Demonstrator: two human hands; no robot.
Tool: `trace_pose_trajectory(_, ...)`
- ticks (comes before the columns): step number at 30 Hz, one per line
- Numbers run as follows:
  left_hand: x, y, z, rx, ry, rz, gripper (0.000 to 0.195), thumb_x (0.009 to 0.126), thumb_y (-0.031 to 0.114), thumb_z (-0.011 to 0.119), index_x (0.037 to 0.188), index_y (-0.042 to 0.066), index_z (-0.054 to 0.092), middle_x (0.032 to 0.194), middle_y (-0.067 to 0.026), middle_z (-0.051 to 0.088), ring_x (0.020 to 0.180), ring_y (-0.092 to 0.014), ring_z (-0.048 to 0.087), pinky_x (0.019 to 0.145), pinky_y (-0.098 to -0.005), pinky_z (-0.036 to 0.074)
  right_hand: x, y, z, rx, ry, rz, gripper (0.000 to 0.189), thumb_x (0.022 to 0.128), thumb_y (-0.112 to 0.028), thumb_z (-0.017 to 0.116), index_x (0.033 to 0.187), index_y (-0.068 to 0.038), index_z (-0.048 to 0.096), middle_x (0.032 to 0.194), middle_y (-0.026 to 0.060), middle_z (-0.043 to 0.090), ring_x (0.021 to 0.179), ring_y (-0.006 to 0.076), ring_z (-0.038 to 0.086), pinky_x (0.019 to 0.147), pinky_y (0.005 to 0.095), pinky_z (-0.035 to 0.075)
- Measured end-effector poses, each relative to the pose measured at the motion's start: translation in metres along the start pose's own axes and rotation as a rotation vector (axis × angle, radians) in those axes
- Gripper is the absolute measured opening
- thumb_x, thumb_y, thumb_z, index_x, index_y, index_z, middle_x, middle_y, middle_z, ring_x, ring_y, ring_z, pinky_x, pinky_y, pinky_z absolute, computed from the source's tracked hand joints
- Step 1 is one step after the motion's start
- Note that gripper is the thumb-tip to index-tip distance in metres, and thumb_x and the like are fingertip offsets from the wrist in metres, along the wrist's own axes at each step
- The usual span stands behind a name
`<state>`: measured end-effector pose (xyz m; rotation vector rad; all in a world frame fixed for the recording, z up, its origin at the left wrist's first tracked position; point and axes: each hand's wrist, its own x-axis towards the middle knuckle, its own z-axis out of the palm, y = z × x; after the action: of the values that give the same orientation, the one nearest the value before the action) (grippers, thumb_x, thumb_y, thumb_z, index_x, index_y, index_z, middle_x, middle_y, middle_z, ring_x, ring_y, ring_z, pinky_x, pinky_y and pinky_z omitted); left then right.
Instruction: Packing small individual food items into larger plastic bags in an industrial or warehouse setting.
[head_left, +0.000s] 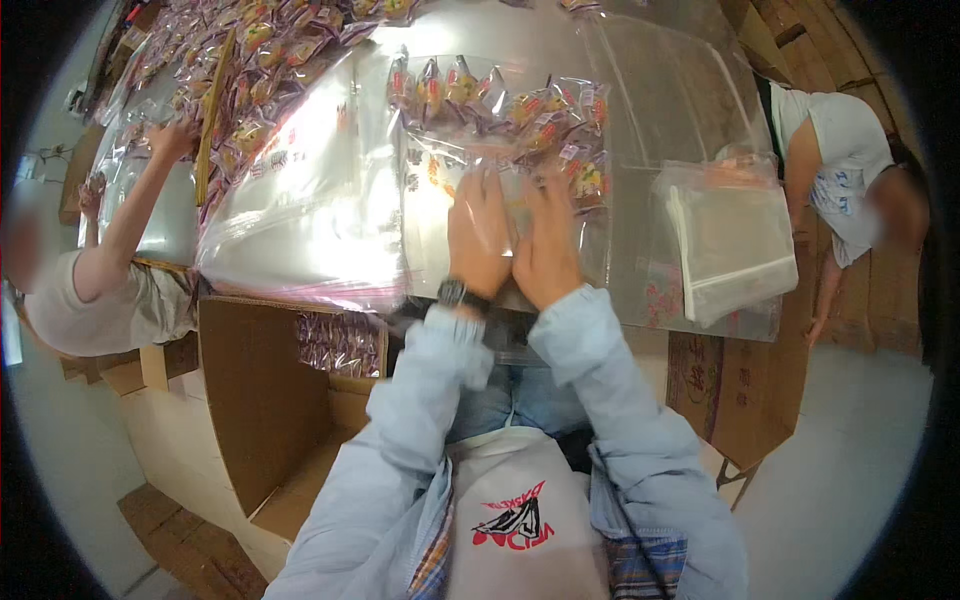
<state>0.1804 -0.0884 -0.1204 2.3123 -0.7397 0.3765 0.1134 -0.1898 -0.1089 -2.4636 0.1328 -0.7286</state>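
Observation:
My left hand (481, 229) and my right hand (549, 232) lie side by side, palms down, on a large clear plastic bag (431, 259) with printing on it. Just past my fingertips, small wrapped food packs (459, 84) stand in a row, with more wrapped packs (544, 135) bunched to the right. These packs seem to be inside or under clear film. My fingers are partly blurred behind the shiny film, so whether they pinch it is unclear. A dark watch is on my left wrist.
Left lie large flat plastic bags (300, 202) and heaped wrapped packs (262, 82) behind a wooden strip (215, 120). A stack of clear bags (739, 247) lies right. Open cardboard boxes (262, 390) stand below the table edge. One person (112, 292) works at left, another (840, 165) at right.

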Motion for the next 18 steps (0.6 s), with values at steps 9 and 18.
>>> trace_pose_trajectory(9,0.068,-0.012,0.019,0.027,-0.027,0.353,0.07,0.076,0.019,0.075,0.142,0.009,0.054,0.148,-0.0184,0.049,0.136,-0.044,0.046,0.114,-0.0556,0.036,0.009,0.005,0.062,0.635,0.63,0.71,0.082,0.081,0.005,0.064,0.152,0.0,0.023,0.134,0.0206,0.044,0.122,0.0293,0.054,0.103,0.0389,0.048)
trace_pose_trajectory(18,0.104,-0.024,0.024,0.313,-0.057,0.372,0.06,0.089,0.037,0.07,0.145,0.027,0.053,0.13,-0.0078,0.063,0.12,-0.036,0.059,0.113,-0.0601,0.031,0.015,0.012,0.075,1.001,0.901,0.91,0.077,0.087,0.0,0.071,0.148,-0.005,0.024,0.133,0.0192,0.045,0.104,0.0239,0.057,0.082,0.038,0.055)
